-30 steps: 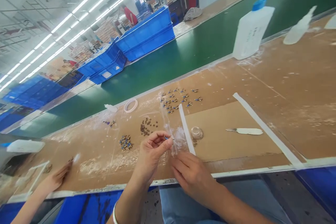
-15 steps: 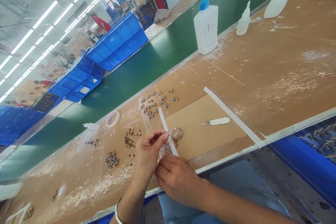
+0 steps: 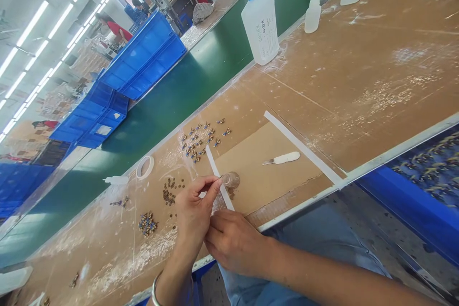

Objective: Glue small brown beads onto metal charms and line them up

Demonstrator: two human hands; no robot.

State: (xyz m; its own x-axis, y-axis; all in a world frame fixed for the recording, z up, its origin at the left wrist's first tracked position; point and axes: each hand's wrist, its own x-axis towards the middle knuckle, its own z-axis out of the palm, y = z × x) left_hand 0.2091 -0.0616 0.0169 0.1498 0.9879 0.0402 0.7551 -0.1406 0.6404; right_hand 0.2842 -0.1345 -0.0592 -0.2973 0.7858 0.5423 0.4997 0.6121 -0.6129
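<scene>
My left hand (image 3: 193, 208), with a bracelet on the wrist, pinches thumb and index finger together at the rim of a small clear cup (image 3: 232, 180). Whatever is between the fingertips is too small to make out. Close below it, my right hand (image 3: 238, 241) is curled closed at the table's front edge, its fingertips hidden. The cup stands on a cardboard sheet (image 3: 251, 162) beside a strip of white tape. A white-handled knife (image 3: 286, 158) lies to its right. Left of my hands are small brown beads (image 3: 169, 193) and a pile of blue-and-gold pieces (image 3: 147, 224).
More blue-and-gold pieces (image 3: 201, 138) lie spread behind the cup. A tape roll (image 3: 145, 167) and a small white bottle (image 3: 117, 180) lie at back left. A blue-capped bottle (image 3: 261, 28) and a dropper bottle (image 3: 313, 14) stand at the back. Blue crates (image 3: 143, 60) stand beyond the green belt.
The whole view has shifted, so the table and hands appear slightly further left. Both hands keep nearly the same pose by the cup.
</scene>
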